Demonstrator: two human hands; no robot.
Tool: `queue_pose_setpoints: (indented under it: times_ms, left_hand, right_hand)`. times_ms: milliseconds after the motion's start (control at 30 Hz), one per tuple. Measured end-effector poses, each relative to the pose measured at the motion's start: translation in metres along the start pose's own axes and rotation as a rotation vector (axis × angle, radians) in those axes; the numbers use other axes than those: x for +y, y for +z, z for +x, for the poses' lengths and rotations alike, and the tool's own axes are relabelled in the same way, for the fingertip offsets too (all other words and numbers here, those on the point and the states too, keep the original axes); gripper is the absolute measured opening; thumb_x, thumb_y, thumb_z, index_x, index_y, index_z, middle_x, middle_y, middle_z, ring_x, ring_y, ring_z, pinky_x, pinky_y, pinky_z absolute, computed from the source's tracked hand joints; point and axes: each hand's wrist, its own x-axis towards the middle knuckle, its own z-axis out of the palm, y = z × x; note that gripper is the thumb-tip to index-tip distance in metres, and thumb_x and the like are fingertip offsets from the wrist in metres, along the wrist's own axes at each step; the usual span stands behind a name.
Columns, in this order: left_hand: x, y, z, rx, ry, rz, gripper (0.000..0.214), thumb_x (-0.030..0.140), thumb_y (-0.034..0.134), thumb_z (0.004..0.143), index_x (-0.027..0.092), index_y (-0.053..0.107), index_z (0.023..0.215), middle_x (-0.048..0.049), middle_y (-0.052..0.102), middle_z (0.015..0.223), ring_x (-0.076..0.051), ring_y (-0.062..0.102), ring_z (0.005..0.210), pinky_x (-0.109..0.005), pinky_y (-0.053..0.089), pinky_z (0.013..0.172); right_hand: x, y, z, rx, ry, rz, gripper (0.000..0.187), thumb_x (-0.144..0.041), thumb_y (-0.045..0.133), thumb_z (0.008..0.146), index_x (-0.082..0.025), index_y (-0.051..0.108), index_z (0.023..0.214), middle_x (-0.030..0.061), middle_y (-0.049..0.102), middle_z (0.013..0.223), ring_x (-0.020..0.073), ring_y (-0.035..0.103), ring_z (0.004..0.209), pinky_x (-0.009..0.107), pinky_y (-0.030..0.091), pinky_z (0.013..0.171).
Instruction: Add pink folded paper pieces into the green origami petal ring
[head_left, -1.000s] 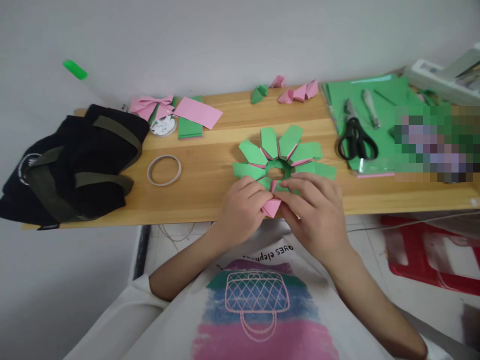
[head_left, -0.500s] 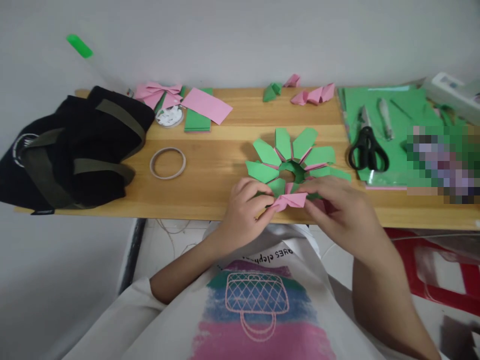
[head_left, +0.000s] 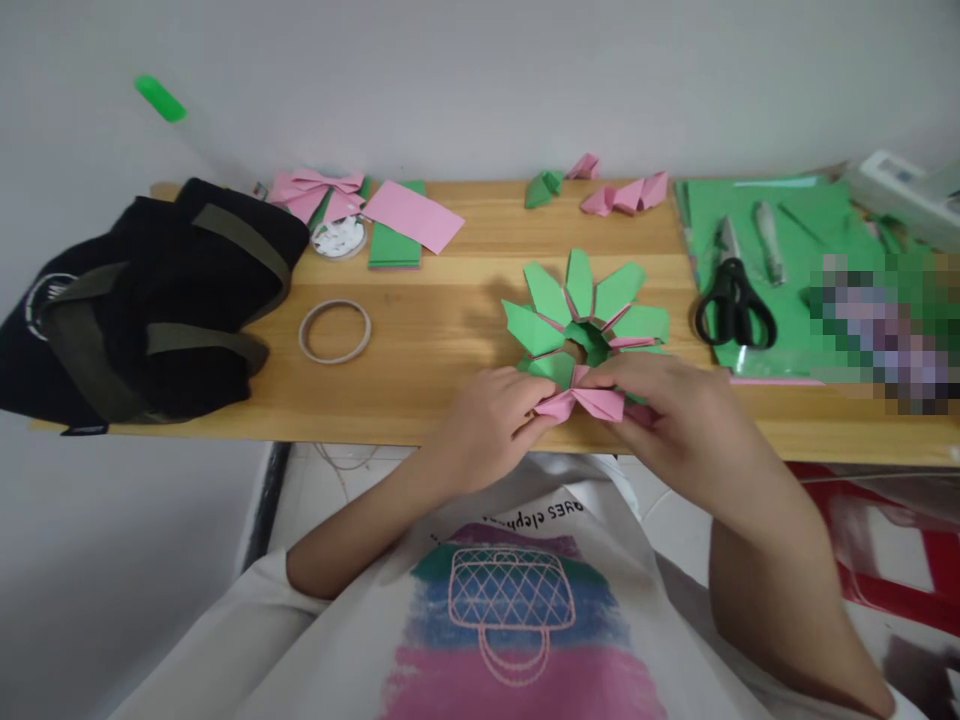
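Note:
A ring of folded paper with green petals (head_left: 581, 290) and pink folds between them is held near the table's front edge. At its near side, pink folded paper (head_left: 598, 403) spreads out in two flaps facing me. My left hand (head_left: 491, 425) is closed on the left of this paper flower, thumb below and fingers above. From the right, my right hand (head_left: 667, 405) pinches the near side, with its fingers over the pink fold. The fingers hide part of the lower petals.
Scissors (head_left: 733, 300) lie on green paper sheets (head_left: 802, 220) at the right. A tape roll (head_left: 301, 335) and a black bag (head_left: 150, 300) are on the left. Pink folded pieces (head_left: 637, 193), a pink paper rectangle (head_left: 416, 213) and a round white container (head_left: 339, 238) lie along the back.
The paper flower has turned and tilted slightly between my hands, its petals shifting. The pink flaps at the near side are spread wider, and my left hand has closed in further over the edge.

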Motion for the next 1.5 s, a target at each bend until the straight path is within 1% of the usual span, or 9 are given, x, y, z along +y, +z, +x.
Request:
queue_pose_setpoints:
  times_ms: [267,433,667,800,900,1067,1200,1333,1500]
  left_hand:
    - [-0.011,-0.007,0.006,0.023,0.015,-0.184,0.011,0.011,0.056,0.089,0.015,0.065,0.085,-0.0026,0.067,0.083,-0.014,0.061,0.080,-0.026,0.048,0.071]
    - [-0.013,-0.016,0.011,-0.065,0.008,-0.238,0.015,0.005,0.054,0.087,0.015,0.066,0.085,-0.0030,0.070,0.083,-0.013,0.063,0.077,-0.023,0.048,0.067]
    - [-0.005,-0.017,0.010,-0.051,-0.176,-0.426,0.018,0.003,0.057,0.079,0.017,0.068,0.080,0.0005,0.071,0.080,-0.011,0.065,0.073,-0.021,0.049,0.062]
    - [0.003,-0.008,0.009,0.049,-0.340,-0.648,0.017,0.003,0.059,0.077,0.017,0.067,0.080,-0.0004,0.072,0.081,-0.012,0.067,0.074,-0.020,0.052,0.060]
    - [0.008,-0.001,0.009,0.116,-0.397,-0.733,0.013,0.005,0.060,0.079,0.018,0.065,0.081,-0.0009,0.071,0.082,-0.011,0.066,0.071,-0.018,0.051,0.055]
    - [0.012,0.007,0.009,0.156,-0.368,-0.619,0.015,0.005,0.065,0.077,0.018,0.063,0.085,-0.0013,0.065,0.092,-0.005,0.060,0.061,-0.015,0.048,0.051]
    - [0.012,0.010,0.007,0.217,-0.394,-0.640,0.015,0.004,0.064,0.076,0.017,0.057,0.080,0.0006,0.063,0.083,-0.006,0.062,0.062,-0.014,0.048,0.050]
    - [0.013,0.011,-0.001,0.274,-0.355,-0.579,0.012,0.006,0.063,0.081,0.018,0.063,0.079,0.0000,0.069,0.078,-0.011,0.067,0.072,-0.022,0.057,0.064]
    - [0.014,0.012,-0.014,0.287,-0.142,-0.490,0.022,0.007,0.066,0.081,0.022,0.069,0.097,-0.0023,0.075,0.099,-0.015,0.071,0.092,-0.031,0.061,0.083]
  right_hand:
    - [0.001,-0.003,-0.017,-0.060,-0.024,0.104,0.020,-0.012,0.051,0.088,-0.019,0.066,0.100,0.0062,0.073,0.097,0.0204,0.068,0.090,0.034,0.054,0.075]
    - [0.000,-0.001,-0.021,-0.110,-0.015,0.157,0.022,-0.011,0.051,0.089,-0.022,0.067,0.099,0.0061,0.072,0.098,0.0197,0.067,0.090,0.033,0.054,0.073]
    - [0.001,0.005,-0.019,-0.112,-0.031,0.172,0.022,-0.009,0.051,0.089,-0.021,0.066,0.098,0.0057,0.072,0.097,0.0189,0.065,0.089,0.033,0.053,0.072]
    - [-0.002,0.008,-0.019,-0.126,-0.028,0.130,0.019,-0.009,0.052,0.088,-0.019,0.064,0.098,0.0057,0.072,0.098,0.0203,0.066,0.089,0.035,0.052,0.075]
    - [-0.005,0.010,-0.020,-0.137,-0.005,0.114,0.017,-0.010,0.052,0.087,-0.019,0.061,0.099,0.0054,0.072,0.096,0.0204,0.067,0.088,0.036,0.051,0.075]
    - [-0.006,0.015,-0.021,-0.087,-0.011,0.101,0.017,-0.010,0.051,0.088,-0.020,0.063,0.093,0.0050,0.073,0.092,0.0199,0.068,0.085,0.035,0.052,0.074]
    - [-0.008,0.018,-0.021,-0.005,-0.009,0.097,0.017,-0.011,0.053,0.088,-0.021,0.066,0.091,0.0037,0.075,0.090,0.0192,0.070,0.083,0.034,0.053,0.073]
    - [-0.011,0.021,-0.024,0.097,0.064,0.092,0.017,-0.013,0.056,0.089,-0.023,0.069,0.092,0.0020,0.076,0.086,0.0183,0.072,0.080,0.034,0.056,0.076]
    - [-0.011,0.026,-0.026,0.152,0.113,0.091,0.015,-0.014,0.059,0.086,-0.024,0.069,0.092,0.0009,0.077,0.086,0.0181,0.072,0.079,0.036,0.058,0.078]
